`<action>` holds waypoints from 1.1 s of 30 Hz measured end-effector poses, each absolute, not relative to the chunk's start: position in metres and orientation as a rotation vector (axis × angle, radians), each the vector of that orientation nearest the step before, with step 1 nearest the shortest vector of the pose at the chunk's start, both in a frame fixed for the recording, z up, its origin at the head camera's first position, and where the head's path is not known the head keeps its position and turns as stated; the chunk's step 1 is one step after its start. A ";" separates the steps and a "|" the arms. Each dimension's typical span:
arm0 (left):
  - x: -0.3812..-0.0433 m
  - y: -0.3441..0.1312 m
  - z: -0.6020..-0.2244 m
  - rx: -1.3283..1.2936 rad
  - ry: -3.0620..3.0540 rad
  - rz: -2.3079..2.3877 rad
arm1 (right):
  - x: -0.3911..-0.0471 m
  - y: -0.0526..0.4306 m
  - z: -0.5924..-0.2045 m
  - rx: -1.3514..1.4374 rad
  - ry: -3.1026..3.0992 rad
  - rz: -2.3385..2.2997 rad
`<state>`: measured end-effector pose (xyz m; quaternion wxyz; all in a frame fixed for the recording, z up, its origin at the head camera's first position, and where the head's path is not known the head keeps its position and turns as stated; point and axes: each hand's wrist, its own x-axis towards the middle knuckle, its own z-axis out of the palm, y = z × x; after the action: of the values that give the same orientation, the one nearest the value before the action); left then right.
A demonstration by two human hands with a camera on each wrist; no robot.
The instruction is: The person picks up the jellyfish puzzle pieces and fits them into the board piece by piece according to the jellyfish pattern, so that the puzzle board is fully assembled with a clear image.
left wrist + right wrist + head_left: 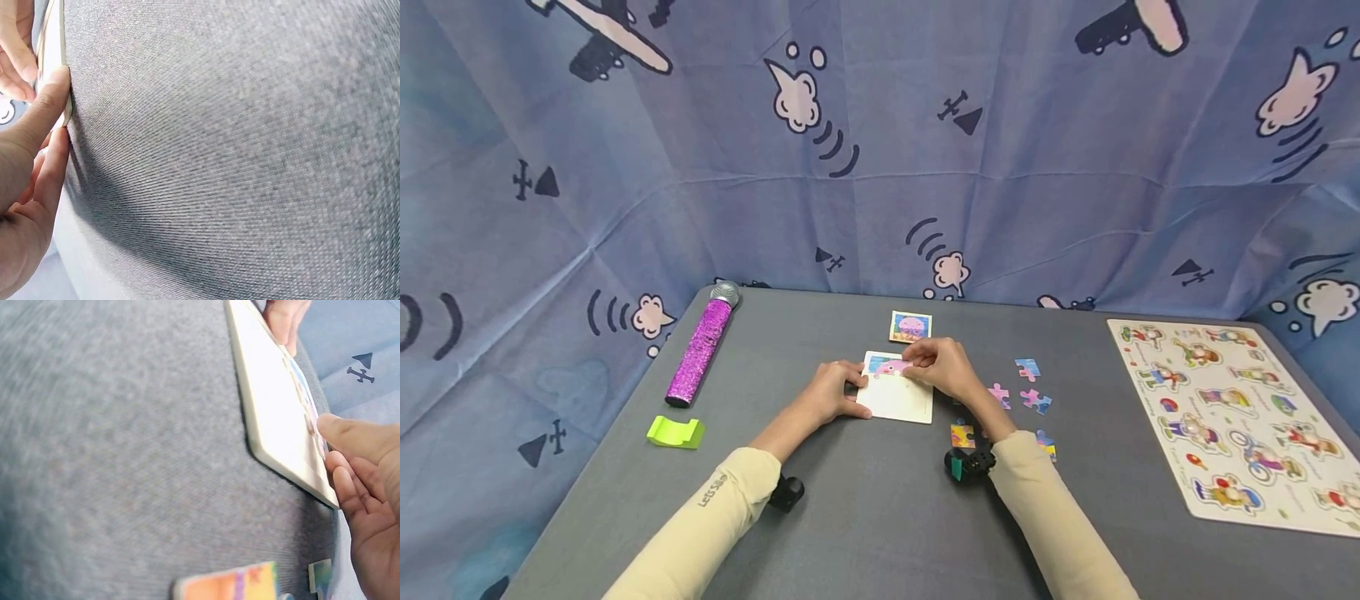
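A small white puzzle board (898, 400) lies on the grey table, with several pink and blue puzzle pieces (887, 367) laid along its far side. My left hand (835, 390) holds the board's left edge, thumb near the front corner and fingers farther back; the left wrist view shows its fingertips against the rim. At the board's far right my right hand (943, 367) pinches a puzzle piece, mostly hidden by the fingers. In the right wrist view its thumb touches the pink pieces. Behind the board is a small framed picture (912, 326) of a pink sea creature.
Loose puzzle pieces (1028, 369) are scattered right of the board, some under the right forearm. A large picture board (1232, 417) lies at the far right. On the left are a glittery pink microphone (703, 346) and a lime-green block (675, 432). A patterned blue curtain (880, 150) hangs behind.
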<state>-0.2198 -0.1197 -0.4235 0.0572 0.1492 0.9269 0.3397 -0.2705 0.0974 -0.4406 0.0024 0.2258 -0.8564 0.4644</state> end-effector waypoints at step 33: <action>-0.218 -0.112 -0.420 0.473 2.872 0.983 | -0.274 0.203 -0.437 0.502 -2.571 1.840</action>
<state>-0.2180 -0.1121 -0.4202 0.0348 0.1539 0.9343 0.3198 -0.2736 0.2029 -0.4366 -0.0298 0.1568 -0.8027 0.5746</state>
